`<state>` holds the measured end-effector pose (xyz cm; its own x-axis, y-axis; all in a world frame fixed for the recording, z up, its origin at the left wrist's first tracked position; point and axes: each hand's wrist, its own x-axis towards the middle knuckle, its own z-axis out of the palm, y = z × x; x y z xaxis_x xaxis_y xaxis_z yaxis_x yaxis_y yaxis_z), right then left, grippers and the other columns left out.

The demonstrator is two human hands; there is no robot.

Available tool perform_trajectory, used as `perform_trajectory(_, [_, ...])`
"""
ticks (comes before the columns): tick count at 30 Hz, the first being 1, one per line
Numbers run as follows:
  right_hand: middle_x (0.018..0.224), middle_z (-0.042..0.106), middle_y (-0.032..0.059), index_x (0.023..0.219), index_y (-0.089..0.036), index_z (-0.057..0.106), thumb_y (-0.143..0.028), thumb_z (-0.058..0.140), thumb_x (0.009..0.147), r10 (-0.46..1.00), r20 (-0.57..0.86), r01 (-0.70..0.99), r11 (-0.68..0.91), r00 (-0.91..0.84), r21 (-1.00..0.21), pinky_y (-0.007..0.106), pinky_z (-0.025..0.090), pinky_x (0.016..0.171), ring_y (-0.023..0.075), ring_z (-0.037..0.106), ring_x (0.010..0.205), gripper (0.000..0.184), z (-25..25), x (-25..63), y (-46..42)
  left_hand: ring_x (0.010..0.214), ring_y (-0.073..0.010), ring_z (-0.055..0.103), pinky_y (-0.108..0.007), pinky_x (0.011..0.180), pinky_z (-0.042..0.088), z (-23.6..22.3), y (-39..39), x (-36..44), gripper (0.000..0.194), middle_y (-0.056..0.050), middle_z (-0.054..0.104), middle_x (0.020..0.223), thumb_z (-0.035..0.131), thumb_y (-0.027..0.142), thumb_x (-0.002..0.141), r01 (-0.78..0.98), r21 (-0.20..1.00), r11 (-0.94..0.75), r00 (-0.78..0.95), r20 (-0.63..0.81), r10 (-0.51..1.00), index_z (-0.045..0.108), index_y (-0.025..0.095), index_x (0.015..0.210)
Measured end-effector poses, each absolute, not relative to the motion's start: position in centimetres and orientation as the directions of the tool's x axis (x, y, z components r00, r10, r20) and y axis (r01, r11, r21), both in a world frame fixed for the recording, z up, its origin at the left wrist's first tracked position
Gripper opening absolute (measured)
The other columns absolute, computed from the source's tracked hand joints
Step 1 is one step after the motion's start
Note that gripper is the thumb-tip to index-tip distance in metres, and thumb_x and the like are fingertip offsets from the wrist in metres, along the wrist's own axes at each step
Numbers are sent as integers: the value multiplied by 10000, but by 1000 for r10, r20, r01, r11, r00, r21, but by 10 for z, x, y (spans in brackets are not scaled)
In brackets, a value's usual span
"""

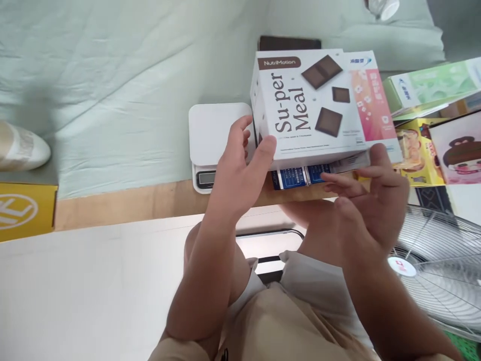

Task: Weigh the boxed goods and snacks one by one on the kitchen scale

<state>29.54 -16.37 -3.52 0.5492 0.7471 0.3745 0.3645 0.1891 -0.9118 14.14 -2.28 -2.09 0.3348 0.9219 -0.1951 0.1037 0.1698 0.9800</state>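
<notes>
A white carton [323, 115] printed "NutriMotion Su-per Meal" with dark chocolate squares lies face up near the table's front edge. It rests on other boxes, among them a blue box [291, 178] that shows below its front side. My left hand [240, 168] is at the carton's near left corner, thumb against it, fingers apart and partly curled beside its left side. Beyond those fingers is a white kitchen scale [216, 135] with a small display, partly covered by my hand. My right hand [376, 205] is open at the near right corner, fingertips close to or touching the pink-and-white box [376, 105].
Green [436, 87] and yellow [421, 155] boxes crowd the right side. A standing fan [443, 271] is below them. At the left are a yellow box [26, 210] and a pale rounded object [22, 148]. A pale green cloth [124, 90] covers the table.
</notes>
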Motion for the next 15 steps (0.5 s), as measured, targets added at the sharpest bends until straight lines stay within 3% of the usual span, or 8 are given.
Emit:
perform_trajectory(6, [1758, 357, 9, 1170, -315, 713, -214, 757, 882, 822, 253, 306, 102, 509, -947, 293, 685, 807, 141, 790, 991, 308, -26, 293, -164, 1405, -265, 630, -417, 1201, 532, -14, -25, 162, 363, -31, 745, 1280, 647, 378, 987, 34, 991, 132, 405, -134, 904, 591, 309, 1339])
perform_trajectory(11, [1742, 364, -65, 1122, -394, 749, -348, 776, 879, 818, 178, 190, 86, 547, -978, 343, 657, 634, 142, 736, 829, 249, -20, 284, -164, 1270, -238, 698, -407, 1105, 563, -12, -29, 171, 225, -19, 731, 1293, 690, 333, 965, -155, 968, 196, 275, -148, 950, 631, 291, 1178])
perform_trajectory(15, [1788, 277, -94, 1138, -413, 738, -431, 775, 889, 814, 153, 149, 82, 560, -985, 393, 632, 586, 169, 731, 782, 252, -19, 275, -168, 1343, -227, 651, -382, 1107, 542, -11, -33, 174, 109, -10, 724, 1234, 679, 291, 995, -247, 952, 180, 181, -137, 974, 629, 291, 1091])
